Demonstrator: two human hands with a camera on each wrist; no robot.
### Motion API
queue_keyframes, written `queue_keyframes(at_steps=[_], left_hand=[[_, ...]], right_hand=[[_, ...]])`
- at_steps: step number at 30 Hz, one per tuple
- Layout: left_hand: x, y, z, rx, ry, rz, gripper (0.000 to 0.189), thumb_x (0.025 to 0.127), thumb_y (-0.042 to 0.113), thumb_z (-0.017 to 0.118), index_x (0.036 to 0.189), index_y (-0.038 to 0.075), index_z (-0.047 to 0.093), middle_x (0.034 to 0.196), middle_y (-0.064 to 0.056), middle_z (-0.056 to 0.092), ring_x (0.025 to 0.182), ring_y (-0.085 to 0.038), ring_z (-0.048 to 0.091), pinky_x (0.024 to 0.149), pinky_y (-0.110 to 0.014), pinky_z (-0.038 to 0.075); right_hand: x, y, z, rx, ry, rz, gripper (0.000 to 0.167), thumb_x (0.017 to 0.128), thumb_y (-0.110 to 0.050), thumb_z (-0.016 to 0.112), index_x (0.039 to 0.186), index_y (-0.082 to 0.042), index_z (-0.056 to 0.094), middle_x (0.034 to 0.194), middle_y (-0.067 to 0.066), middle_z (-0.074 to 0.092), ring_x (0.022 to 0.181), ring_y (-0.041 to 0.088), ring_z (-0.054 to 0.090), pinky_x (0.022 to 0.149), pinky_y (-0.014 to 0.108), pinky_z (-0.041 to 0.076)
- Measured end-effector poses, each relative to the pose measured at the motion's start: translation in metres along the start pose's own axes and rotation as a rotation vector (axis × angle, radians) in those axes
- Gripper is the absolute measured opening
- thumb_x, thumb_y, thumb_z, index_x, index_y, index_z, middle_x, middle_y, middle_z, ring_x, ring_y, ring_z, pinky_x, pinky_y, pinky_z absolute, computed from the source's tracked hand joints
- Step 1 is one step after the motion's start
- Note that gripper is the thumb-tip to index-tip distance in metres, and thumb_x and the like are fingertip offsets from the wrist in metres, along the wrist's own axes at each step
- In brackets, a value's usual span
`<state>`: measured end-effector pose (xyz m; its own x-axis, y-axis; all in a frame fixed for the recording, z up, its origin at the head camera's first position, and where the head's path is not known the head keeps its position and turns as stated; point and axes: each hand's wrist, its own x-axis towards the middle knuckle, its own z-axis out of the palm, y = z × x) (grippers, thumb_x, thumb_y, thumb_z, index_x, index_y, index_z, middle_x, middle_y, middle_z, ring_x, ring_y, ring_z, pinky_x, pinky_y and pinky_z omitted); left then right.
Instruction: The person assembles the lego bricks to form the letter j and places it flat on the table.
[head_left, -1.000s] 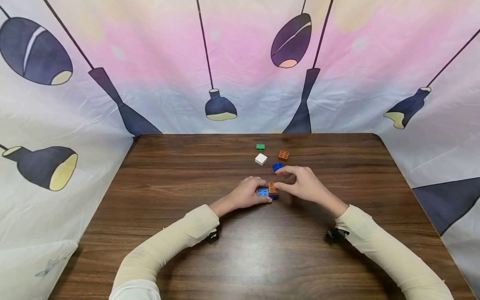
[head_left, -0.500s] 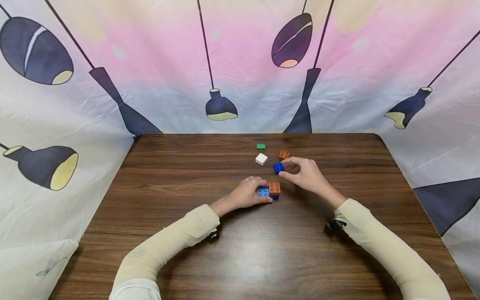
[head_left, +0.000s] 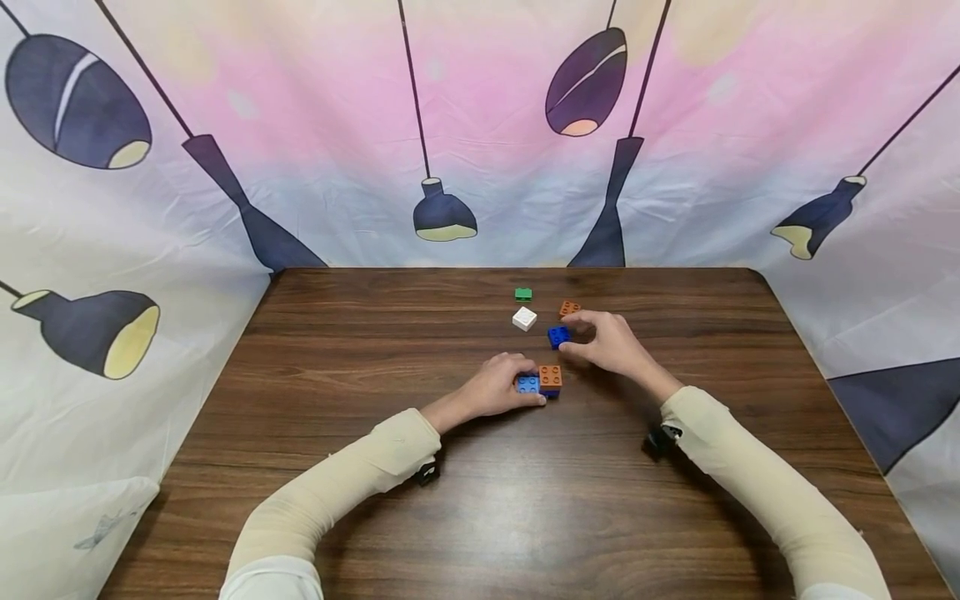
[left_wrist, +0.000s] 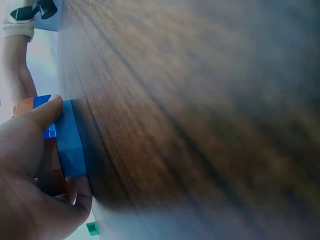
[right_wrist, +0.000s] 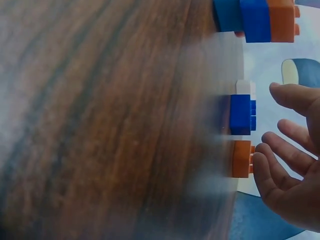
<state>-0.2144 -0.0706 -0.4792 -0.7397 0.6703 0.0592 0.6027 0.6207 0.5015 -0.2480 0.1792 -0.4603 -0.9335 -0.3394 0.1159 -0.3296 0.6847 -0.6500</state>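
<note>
In the head view, the left hand gripped a brick stack on the table; the right hand, fingers parted and holding nothing, was just beside a blue brick, near an orange brick, a white brick and a green brick. The left wrist view showed thumb and fingers around the stack. In the right wrist view, whether 1 fingertip touched the orange brick was hard to tell.

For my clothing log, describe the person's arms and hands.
Both arms wear long, slightly wrinkled cream sleeves, with white fabric showing at the near end. A small black device sits at each cuff, its details too small to tell in the head view. The left hand and right hand wear no gloves.
</note>
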Motion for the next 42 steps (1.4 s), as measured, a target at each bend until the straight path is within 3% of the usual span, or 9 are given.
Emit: queue_keyframes(at_steps=[20,42], left_hand=[[0.0,0.001,-0.001,-0.001,0.007,0.007,0.044,0.09,0.04,0.08,0.12,0.009,0.071,0.108,-0.003,0.071,0.092,-0.016,0.059,0.081,-0.034,0.047],[0.0,0.0,0.001,0.009,0.012,0.005,0.042,0.089,0.04,0.08,0.117,0.01,0.072,0.105,-0.001,0.071,0.09,-0.014,0.059,0.079,-0.03,0.047]], right_hand=[[0.017,0.006,0.007,-0.018,-0.057,-0.016,0.047,0.088,-0.022,0.083,0.131,-0.01,0.069,0.123,0.014,0.07,0.11,0.032,0.066,0.091,0.05,0.054],[0.02,0.006,0.013,-0.079,-0.094,0.001,0.048,0.088,-0.017,0.082,0.133,-0.009,0.068,0.12,0.018,0.07,0.109,0.033,0.067,0.091,0.05,0.054]])
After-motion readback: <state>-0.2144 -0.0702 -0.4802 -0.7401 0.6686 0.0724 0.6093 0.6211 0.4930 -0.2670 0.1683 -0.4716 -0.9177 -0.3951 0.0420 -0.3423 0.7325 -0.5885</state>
